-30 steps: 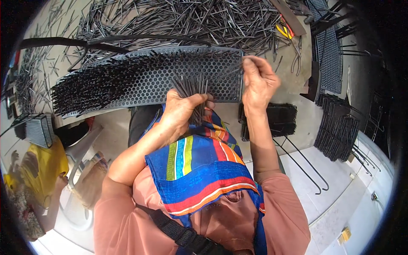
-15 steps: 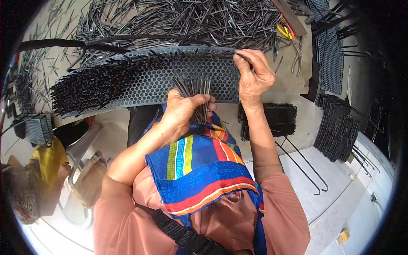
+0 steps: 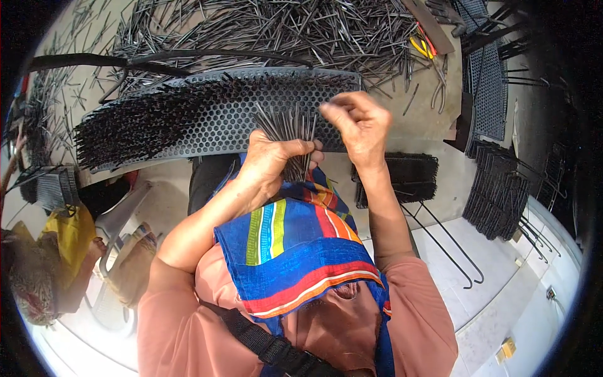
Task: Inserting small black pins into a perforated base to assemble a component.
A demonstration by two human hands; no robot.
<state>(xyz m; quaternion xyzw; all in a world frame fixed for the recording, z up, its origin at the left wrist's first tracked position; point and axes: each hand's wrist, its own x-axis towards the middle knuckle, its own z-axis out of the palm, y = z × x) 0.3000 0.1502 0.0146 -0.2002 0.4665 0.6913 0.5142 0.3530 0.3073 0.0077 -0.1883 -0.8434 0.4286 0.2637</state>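
A long, curved, grey perforated plate [image 3: 251,129] lies across in front of me. Its left part is densely filled with short dark rods, and a thinner band of them runs along the far edge. My left hand [image 3: 270,160] is wrapped round a fanned bundle of thin dark rods [image 3: 290,129] over the plate's near edge. Just right of the bundle, my right hand [image 3: 361,125] hovers above the plate's right end, thumb and index finger close together. Whether anything is between these fingertips cannot be made out.
A large heap of loose rods [image 3: 276,31] covers the surface beyond the plate. Pliers [image 3: 433,69] with red and yellow handles lie at its right. Rod-filled black racks [image 3: 496,188] stand at right, near another perforated plate [image 3: 487,81]. Another person [image 3: 69,251] sits at left.
My right hand has moved left and nearer to me, from the plate's far right corner toward the rod bundle. My left hand stays nearly in place with the bundle.
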